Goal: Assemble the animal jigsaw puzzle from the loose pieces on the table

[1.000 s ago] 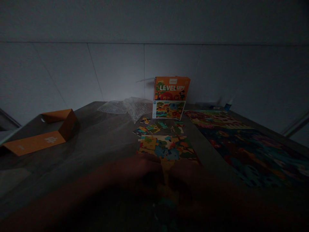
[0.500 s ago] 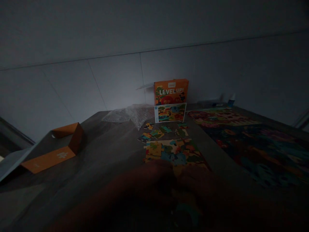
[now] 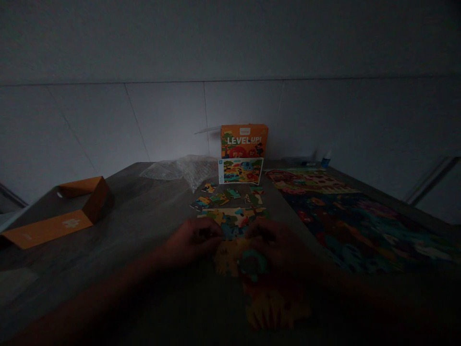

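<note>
The scene is very dim. A partly assembled colourful puzzle lies on the dark table in front of me. My left hand rests at the puzzle's left edge with its fingers curled. My right hand lies on the puzzle's right side, fingers also curled, beside a teal and yellow patch. What the fingers hold is hidden. Another yellow puzzle section lies nearer to me. Several loose pieces lie just beyond the puzzle.
An orange puzzle box stands at the wall with a picture card leaning on it. A crumpled plastic bag lies to its left. An orange box tray sits far left. Large finished puzzles cover the right side, near a small bottle.
Both hands have moved forward over the puzzle and show more clearly. The camera has shifted, and the near yellow section has come into sight.
</note>
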The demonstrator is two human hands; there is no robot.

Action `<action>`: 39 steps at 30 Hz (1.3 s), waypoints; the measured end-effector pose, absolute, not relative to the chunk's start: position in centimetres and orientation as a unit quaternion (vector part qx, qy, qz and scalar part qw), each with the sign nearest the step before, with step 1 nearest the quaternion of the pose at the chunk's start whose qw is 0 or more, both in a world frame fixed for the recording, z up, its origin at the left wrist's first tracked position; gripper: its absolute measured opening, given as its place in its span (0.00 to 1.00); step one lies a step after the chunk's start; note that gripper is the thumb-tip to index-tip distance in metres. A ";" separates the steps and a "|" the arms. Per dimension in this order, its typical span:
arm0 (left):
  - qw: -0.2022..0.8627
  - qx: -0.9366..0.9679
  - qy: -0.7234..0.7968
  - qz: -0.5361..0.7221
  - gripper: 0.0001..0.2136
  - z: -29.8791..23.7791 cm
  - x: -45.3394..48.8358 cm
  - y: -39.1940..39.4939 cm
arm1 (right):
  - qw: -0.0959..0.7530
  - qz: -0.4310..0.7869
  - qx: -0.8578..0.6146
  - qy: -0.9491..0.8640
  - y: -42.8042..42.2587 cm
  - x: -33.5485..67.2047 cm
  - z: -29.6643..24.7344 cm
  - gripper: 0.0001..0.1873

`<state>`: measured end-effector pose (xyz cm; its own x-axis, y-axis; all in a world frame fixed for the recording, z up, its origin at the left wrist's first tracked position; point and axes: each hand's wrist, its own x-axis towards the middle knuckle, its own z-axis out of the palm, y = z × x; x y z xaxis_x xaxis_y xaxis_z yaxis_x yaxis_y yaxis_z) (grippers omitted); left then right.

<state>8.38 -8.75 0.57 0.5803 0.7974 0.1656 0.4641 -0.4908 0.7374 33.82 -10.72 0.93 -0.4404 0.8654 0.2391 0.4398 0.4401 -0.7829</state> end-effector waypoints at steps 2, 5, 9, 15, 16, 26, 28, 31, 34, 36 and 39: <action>0.280 0.808 0.421 0.301 0.11 0.7 7.7 -8.1 | 0.331 0.307 -0.440 -0.776 -9.7 34.6 1.3 0.07; 0.211 0.783 0.481 0.334 0.11 0.6 6.9 -7.2 | 0.313 0.251 -0.478 -0.782 -8.4 35.6 1.5 0.08; 0.161 0.763 0.528 0.337 0.12 0.0 6.1 -6.4 | 0.262 0.204 -0.509 -0.794 -7.8 35.8 1.1 0.09; 0.138 0.703 0.600 0.356 0.17 0.0 5.6 -5.8 | 0.239 0.156 -0.557 -0.780 -7.6 35.1 0.2 0.11; 0.138 0.695 0.611 0.354 0.17 0.1 5.5 -5.7 | 0.229 0.136 -0.561 -0.784 -7.6 35.0 0.2 0.11; 0.137 0.625 0.697 0.326 0.19 -1.3 3.4 -2.5 | 0.076 0.010 -0.540 -0.838 -9.0 33.2 2.0 0.25; 0.118 0.610 0.720 0.309 0.20 -1.5 3.6 -1.8 | 0.045 0.010 -0.518 -0.854 -9.0 32.8 2.3 0.23; 0.092 0.613 0.737 0.271 0.24 -1.7 4.2 -1.4 | 0.039 -0.001 -0.505 -0.862 -8.8 32.5 2.3 0.15; 0.065 0.637 0.728 0.245 0.28 -2.0 4.6 -1.5 | 0.101 -0.013 -0.501 -0.860 -8.4 32.6 1.6 0.13; 0.054 0.659 0.713 0.231 0.28 -2.1 4.8 -1.7 | 0.156 0.018 -0.498 -0.853 -8.0 32.9 0.9 0.13; 0.041 0.688 0.690 0.219 0.27 -2.1 4.9 -1.5 | 0.192 0.034 -0.496 -0.846 -7.6 33.2 0.3 0.12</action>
<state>4.92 -1.47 -2.07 -0.0490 0.9683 0.2448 0.9323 -0.0436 0.3590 33.16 -7.57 0.26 -0.4348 0.8518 0.2921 0.8259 0.5065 -0.2477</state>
